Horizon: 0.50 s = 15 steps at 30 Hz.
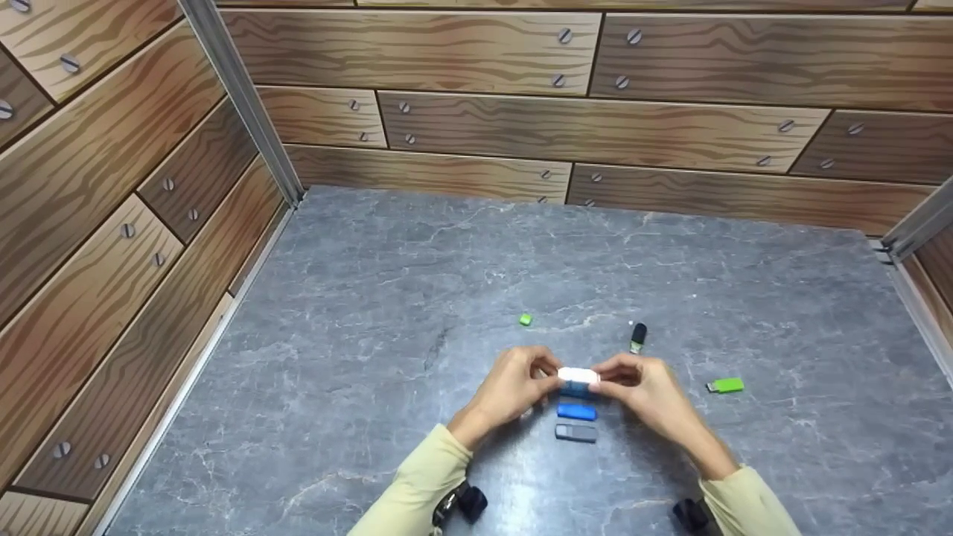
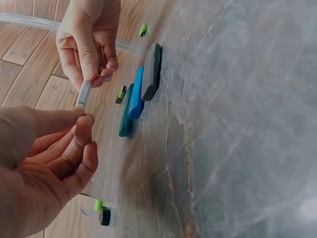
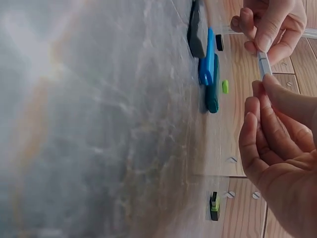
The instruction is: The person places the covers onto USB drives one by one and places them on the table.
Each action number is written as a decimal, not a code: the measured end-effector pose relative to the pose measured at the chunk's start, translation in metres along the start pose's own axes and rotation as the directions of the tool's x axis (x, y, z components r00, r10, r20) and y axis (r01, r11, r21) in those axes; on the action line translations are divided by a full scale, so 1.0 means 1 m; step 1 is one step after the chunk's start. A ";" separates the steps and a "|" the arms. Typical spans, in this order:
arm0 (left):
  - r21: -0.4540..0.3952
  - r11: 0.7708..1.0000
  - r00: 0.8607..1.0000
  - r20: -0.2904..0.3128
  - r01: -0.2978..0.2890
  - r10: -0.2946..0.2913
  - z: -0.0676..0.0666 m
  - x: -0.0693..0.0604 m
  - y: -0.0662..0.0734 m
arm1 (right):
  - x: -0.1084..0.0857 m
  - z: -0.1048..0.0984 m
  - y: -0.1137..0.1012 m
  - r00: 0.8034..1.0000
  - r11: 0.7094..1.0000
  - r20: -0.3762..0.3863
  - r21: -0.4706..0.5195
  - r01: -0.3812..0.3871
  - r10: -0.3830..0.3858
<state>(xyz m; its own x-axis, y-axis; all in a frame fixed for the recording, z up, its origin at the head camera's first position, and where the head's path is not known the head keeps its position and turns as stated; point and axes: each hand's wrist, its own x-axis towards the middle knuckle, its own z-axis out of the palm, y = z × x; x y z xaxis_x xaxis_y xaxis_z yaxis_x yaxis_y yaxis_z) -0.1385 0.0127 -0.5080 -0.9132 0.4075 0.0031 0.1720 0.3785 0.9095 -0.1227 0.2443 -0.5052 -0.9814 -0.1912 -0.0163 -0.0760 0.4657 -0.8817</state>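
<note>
A small white USB stick [image 1: 578,375] is held above the tabletop between both hands. The left hand [image 1: 514,383] pinches one end with thumb and fingertips, and the right hand [image 1: 649,391] pinches the other. Under the white stick lies a teal USB stick [image 3: 213,87], partly hidden in the head view. In line with it, closer to the person, lie a blue USB stick [image 1: 577,412] and a dark grey USB stick [image 1: 575,433]. In the left wrist view, the white stick [image 2: 83,94] spans the short gap between the two hands.
Beyond the right hand lies a black USB stick [image 1: 639,333], and to its right a green USB stick [image 1: 726,385] with its metal plug showing. A little green piece [image 1: 526,320] sits beyond the left hand. Wood-patterned walls [image 1: 447,126] border the grey marbled tabletop [image 1: 357,298].
</note>
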 end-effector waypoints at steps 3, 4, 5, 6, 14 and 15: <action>0.006 1.000 1.000 0.004 0.021 -0.021 0.002 0.007 -0.003 | 0.005 -0.001 0.001 1.000 0.999 -0.012 -0.049 -0.013 0.012; 0.020 1.000 1.000 0.004 0.024 -0.024 0.002 0.009 -0.003 | 0.006 -0.001 0.002 1.000 0.998 -0.013 -0.065 -0.013 0.013; 0.035 0.999 1.000 0.006 0.027 -0.027 0.002 0.011 -0.003 | 0.007 -0.002 0.003 1.000 0.997 -0.012 -0.081 -0.012 0.011; 0.048 0.998 0.999 0.008 0.032 -0.033 0.003 0.012 -0.004 | 0.008 -0.002 0.003 1.000 0.995 -0.015 -0.097 -0.010 0.009; 0.252 0.968 1.000 0.007 -0.004 0.002 0.002 0.022 -0.004 | 0.013 0.003 0.005 0.999 0.981 -0.047 -0.192 -0.014 0.005; 0.287 0.958 1.000 0.005 -0.010 0.008 0.002 0.023 -0.005 | 0.013 0.004 0.005 0.999 0.978 -0.051 -0.209 -0.013 0.002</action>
<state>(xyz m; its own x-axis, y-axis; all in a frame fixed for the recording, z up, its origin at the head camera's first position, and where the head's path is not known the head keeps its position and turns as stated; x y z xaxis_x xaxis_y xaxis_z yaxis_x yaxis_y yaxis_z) -0.1594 0.0217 -0.5128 -0.9097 0.4151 0.0085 0.2795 0.5970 0.7520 -0.1352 0.2404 -0.5115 -0.9893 -0.1457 0.0058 -0.0985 0.6386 -0.7632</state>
